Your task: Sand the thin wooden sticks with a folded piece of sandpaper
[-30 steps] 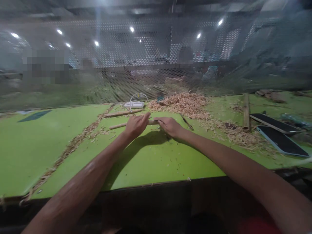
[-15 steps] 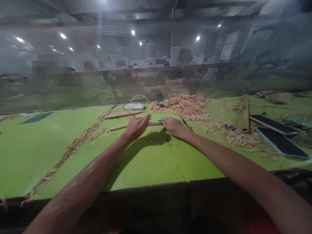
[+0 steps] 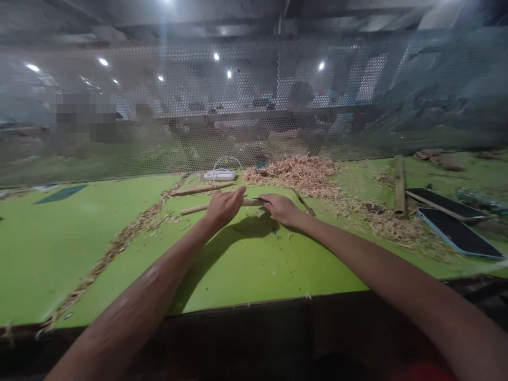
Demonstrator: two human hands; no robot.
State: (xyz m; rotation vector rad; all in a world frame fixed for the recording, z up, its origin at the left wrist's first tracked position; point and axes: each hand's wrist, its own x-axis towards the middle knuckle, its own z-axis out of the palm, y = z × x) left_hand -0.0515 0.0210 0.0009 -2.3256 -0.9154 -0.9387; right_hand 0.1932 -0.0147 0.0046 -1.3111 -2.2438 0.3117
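My left hand [image 3: 225,205] is closed around a pale wooden stick [image 3: 195,209], held roughly level above the green tabletop. The stick's end pokes out to the left, and its middle shows between my hands. My right hand [image 3: 281,207] is closed at the stick's right part, fingers pinched together. A thin dark blade-like piece [image 3: 259,199] shows at its fingertips, against the stick; most of it is hidden. Just beyond my right wrist lies a slim dark tool [image 3: 303,202]. Behind my left hand rests a longer brown wooden strip [image 3: 200,189].
Curly wood shavings [image 3: 297,172] are heaped at the back and trail right. Another line of shavings [image 3: 130,233] crosses the left side. A white power strip [image 3: 219,175] sits by the mesh screen [image 3: 222,132]. Rightward lie a bamboo piece [image 3: 400,185] and two phones [image 3: 460,233].
My right hand has slid slightly left along the stick, closer to my left hand. The left hand keeps its hold, and the view has shifted a little.
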